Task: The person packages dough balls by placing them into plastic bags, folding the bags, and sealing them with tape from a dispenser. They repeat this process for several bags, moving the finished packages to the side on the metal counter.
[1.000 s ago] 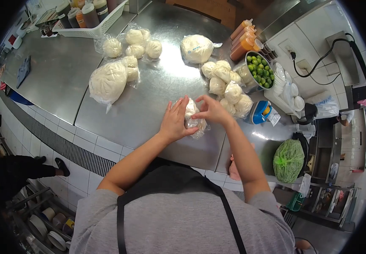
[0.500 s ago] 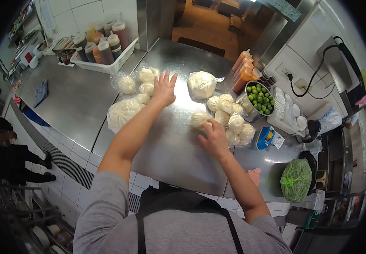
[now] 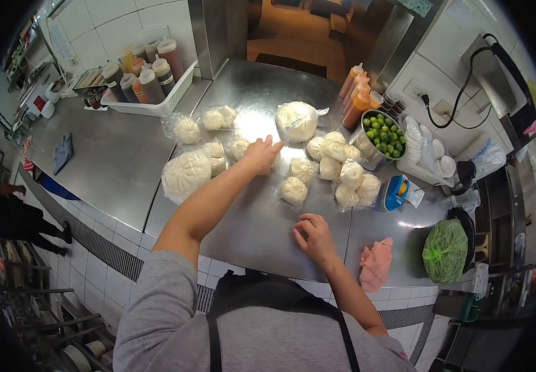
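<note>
White buns in clear plastic bags lie on the steel counter (image 3: 249,226). My left hand (image 3: 260,156) is closed over a small bag of buns (image 3: 240,149), whose middle it hides. Below the bag of several buns on the right (image 3: 336,155), my right hand (image 3: 316,239) hovers near the front of the counter, fingers loosely bent and apart, holding nothing. Between the hands lies a two-bun bag (image 3: 294,189). A large round bun in plastic (image 3: 185,175) sits by my left forearm. Another large bagged bun (image 3: 297,122) stands farther back.
Squeeze bottles fill a white basket (image 3: 150,108) at back left. To the right stand orange sauce bottles (image 3: 356,102), a metal pot of green limes (image 3: 376,158), a blue container (image 3: 393,192), a pink cloth (image 3: 376,263) and a green bag (image 3: 444,251). Another person (image 3: 20,214) is at far left.
My left hand has moved right and toward me, onto a bun bag. My right hand has drawn back toward the front edge, leaving the two-bun bag uncovered.
</note>
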Demonstrator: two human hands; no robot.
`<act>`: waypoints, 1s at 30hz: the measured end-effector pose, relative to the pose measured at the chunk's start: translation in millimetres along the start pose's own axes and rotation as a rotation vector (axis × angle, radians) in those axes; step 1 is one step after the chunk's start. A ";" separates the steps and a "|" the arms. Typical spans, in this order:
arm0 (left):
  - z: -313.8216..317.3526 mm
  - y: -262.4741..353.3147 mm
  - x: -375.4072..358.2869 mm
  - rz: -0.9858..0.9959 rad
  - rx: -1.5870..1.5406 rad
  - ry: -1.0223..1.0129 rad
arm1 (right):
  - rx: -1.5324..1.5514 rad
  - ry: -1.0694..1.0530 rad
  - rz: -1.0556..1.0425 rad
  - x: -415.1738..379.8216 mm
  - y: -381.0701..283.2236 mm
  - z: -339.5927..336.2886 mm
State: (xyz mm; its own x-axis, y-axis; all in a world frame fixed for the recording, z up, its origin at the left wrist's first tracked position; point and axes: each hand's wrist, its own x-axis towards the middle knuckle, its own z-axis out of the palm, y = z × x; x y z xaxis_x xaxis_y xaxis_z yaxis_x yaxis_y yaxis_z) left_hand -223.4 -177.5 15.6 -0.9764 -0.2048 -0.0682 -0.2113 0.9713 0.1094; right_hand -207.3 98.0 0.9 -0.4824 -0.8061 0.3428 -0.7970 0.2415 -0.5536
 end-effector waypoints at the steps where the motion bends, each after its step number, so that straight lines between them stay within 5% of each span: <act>1: -7.7 4.2 -2.2 0.001 -0.003 0.000 | 0.011 -0.001 -0.027 4.6 -5.8 -0.1; 4: -21.8 9.5 -14.9 -0.040 -0.069 -0.190 | 0.056 -0.008 -0.046 14.6 -16.6 5.0; 9: -11.3 -37.3 0.0 -0.421 -0.491 0.093 | 0.102 -0.003 -0.066 16.2 -31.1 20.7; 12: 12.3 -49.8 -7.2 -0.220 -0.637 0.099 | 0.156 0.008 0.105 20.2 -33.5 37.8; 13: 7.4 -42.7 -18.0 -0.286 -0.961 -0.086 | 0.313 -0.008 0.322 25.3 -35.7 44.0; 14: 14.0 -38.6 -24.5 -0.280 -0.960 -0.098 | 0.469 -0.021 0.541 29.7 -37.2 48.3; 16: 26.5 -31.1 -39.6 -0.496 -1.284 -0.138 | 0.420 -0.026 0.553 38.7 -38.2 52.7; 20: 34.8 -13.5 -89.7 -0.468 -1.606 0.076 | 0.433 -0.106 0.502 30.7 -25.8 51.3; 23: 15.2 -10.3 -111.0 -0.101 -1.716 0.101 | 0.516 0.086 0.483 23.5 -35.7 28.6; 24: -2.8 -5.7 -112.9 -0.100 -1.720 0.104 | 0.379 0.259 0.250 33.7 -39.7 16.2; 25: -21.3 -1.8 -113.8 0.115 -1.657 0.013 | 0.238 0.427 0.018 49.6 -46.3 0.1; 27: -55.6 2.9 -108.3 0.527 -1.256 -0.038 | 0.052 0.389 -0.171 83.3 -66.5 -34.9; 28: -71.8 9.6 -109.1 0.530 -1.256 -0.038 | -0.129 0.346 -0.356 90.4 -71.9 -43.3; 30: -97.0 24.3 -110.5 0.423 -0.859 0.067 | -0.059 0.212 -0.300 83.2 -66.4 -48.6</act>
State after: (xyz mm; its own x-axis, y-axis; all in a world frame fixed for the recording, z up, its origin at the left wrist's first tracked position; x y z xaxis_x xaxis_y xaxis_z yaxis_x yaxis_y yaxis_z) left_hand -124.9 -143.1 122.0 -0.9741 0.1102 0.1977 0.2254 0.5514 0.8032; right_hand -212.2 41.1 103.1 -0.2835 -0.7171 0.6366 -0.9310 0.0468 -0.3619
